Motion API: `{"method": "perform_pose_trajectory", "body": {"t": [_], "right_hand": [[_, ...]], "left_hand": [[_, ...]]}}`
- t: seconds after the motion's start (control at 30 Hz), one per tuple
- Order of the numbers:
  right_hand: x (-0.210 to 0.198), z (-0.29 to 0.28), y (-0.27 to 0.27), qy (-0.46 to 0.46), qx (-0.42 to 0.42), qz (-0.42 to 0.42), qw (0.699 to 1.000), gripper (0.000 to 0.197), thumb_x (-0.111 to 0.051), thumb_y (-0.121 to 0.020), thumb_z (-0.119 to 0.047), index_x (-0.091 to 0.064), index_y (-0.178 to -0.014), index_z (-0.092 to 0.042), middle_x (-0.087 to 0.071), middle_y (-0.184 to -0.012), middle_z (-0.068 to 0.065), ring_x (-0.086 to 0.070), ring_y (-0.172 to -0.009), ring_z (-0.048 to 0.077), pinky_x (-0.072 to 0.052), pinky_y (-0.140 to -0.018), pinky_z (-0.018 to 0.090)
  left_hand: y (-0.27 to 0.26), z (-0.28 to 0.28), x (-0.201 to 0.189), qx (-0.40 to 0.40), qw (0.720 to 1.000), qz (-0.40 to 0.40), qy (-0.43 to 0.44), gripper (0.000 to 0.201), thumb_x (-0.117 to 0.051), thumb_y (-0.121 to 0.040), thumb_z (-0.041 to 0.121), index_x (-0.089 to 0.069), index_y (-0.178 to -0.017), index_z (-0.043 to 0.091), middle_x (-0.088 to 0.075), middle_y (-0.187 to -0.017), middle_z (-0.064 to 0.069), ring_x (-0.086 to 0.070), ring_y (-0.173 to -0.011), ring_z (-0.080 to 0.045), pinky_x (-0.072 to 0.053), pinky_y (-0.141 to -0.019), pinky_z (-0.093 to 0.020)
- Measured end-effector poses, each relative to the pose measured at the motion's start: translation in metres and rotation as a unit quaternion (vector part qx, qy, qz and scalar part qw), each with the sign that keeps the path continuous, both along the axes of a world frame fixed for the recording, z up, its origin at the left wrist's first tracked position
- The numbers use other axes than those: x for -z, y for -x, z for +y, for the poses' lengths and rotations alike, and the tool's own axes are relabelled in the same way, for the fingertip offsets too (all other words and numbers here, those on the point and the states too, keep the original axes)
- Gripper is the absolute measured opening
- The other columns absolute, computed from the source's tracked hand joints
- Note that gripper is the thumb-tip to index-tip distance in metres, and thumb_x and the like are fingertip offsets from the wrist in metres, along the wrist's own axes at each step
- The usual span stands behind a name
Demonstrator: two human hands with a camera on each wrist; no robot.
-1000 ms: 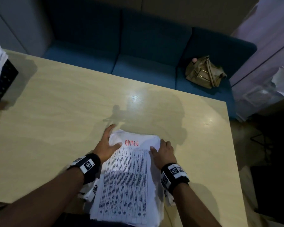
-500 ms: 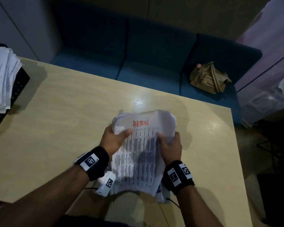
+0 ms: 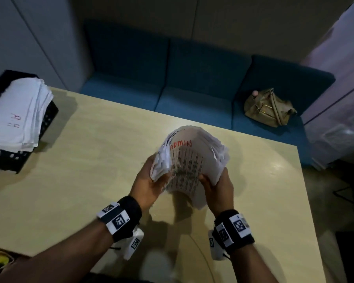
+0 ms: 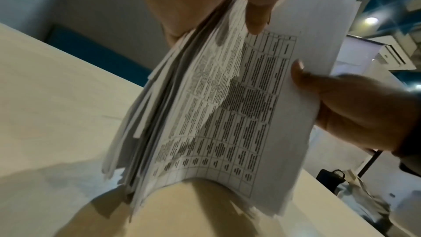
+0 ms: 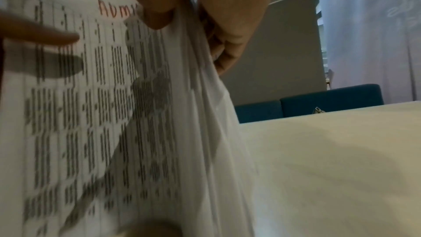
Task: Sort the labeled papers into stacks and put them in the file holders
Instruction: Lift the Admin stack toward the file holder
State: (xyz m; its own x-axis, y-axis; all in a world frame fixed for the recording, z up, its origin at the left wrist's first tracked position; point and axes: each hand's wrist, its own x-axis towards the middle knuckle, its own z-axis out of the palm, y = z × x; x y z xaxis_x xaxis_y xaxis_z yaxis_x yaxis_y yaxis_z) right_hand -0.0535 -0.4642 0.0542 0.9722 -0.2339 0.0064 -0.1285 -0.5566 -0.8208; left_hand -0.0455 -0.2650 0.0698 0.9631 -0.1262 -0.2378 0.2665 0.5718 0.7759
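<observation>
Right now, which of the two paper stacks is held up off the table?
The stack marked ADMIN, held by the left hand and right hand. The other stack lies on the black tray.

left grip [image 3: 149,183]: thumb-and-fingers clamp, raised | right grip [image 3: 218,187]: clamped, raised

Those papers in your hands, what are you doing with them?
A person is sorting papers. Both hands, the left hand and the right hand, grip a thick ADMIN stack by its sides, lifted and bowed above the table. Another paper pile already lies on a black file holder at the table's far left.
</observation>
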Motion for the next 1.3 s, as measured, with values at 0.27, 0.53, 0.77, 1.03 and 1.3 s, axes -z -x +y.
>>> {"method": "perform_pose_trajectory", "body": {"t": [0.27, 0.53, 0.77, 1.03, 1.3], "right_hand": [[-0.023, 0.011, -0.029, -0.028, 0.052, 0.008, 0.998, 0.06, -0.07, -0.08, -0.039, -0.052, -0.13, -0.011, -0.064, -0.115, 0.008, -0.057, -0.099, 0.021, -0.035, -0.075, 0.018], [0.013, 0.028, -0.012, 0.001, 0.052, 0.042, 0.998, 0.047, -0.07, -0.083, -0.034, -0.061, -0.119, -0.006, -0.067, -0.111, 0.013, -0.061, -0.101, 0.028, -0.039, -0.076, 0.024], [-0.009, 0.043, -0.029, -0.041, 0.016, 0.048, 0.998, 0.057, -0.079, -0.066, -0.043, -0.065, -0.108, -0.008, -0.067, -0.092, 0.007, -0.06, -0.086, 0.026, -0.042, -0.07, 0.029], [-0.037, 0.157, -0.062, -0.06, -0.209, 0.082, 0.973, 0.055, -0.068, -0.054, -0.071, -0.065, -0.085, -0.026, -0.072, -0.079, -0.01, -0.069, -0.069, 0.006, -0.053, -0.057, 0.02], [-0.046, 0.322, -0.091, -0.078, -0.294, 0.05, 0.951, 0.038, -0.058, -0.081, -0.06, -0.055, -0.106, -0.032, -0.067, -0.099, -0.01, -0.067, -0.087, 0.012, -0.056, -0.072, 0.03]], "left_hand": [[-0.014, -0.001, -0.007, -0.009, 0.997, 0.063, 0.051, 0.055, -0.038, -0.097, 0.006, -0.079, -0.064, 0.024, -0.076, -0.078, 0.01, -0.071, -0.076, -0.002, -0.052, -0.062, -0.012], [-0.008, 0.025, 0.0, 0.015, 0.992, 0.114, 0.047, 0.034, -0.044, -0.093, 0.0, -0.069, -0.084, 0.021, -0.071, -0.064, 0.013, -0.065, -0.058, 0.003, -0.051, -0.056, -0.01], [0.002, 0.071, -0.005, 0.069, 0.974, 0.053, -0.207, 0.024, -0.051, -0.09, 0.001, -0.072, -0.089, 0.011, -0.069, -0.08, 0.006, -0.065, -0.07, -0.001, -0.049, -0.08, -0.022], [0.015, 0.207, -0.037, -0.098, 0.937, -0.021, -0.335, 0.016, -0.063, -0.09, 0.015, -0.065, -0.083, 0.03, -0.066, -0.069, 0.014, -0.057, -0.062, -0.004, -0.046, -0.068, -0.021], [0.044, 0.36, -0.075, -0.368, 0.868, -0.015, -0.332, 0.035, -0.057, -0.092, 0.003, -0.064, -0.103, 0.035, -0.07, -0.105, 0.025, -0.063, -0.104, 0.002, -0.048, -0.09, -0.023]]}}
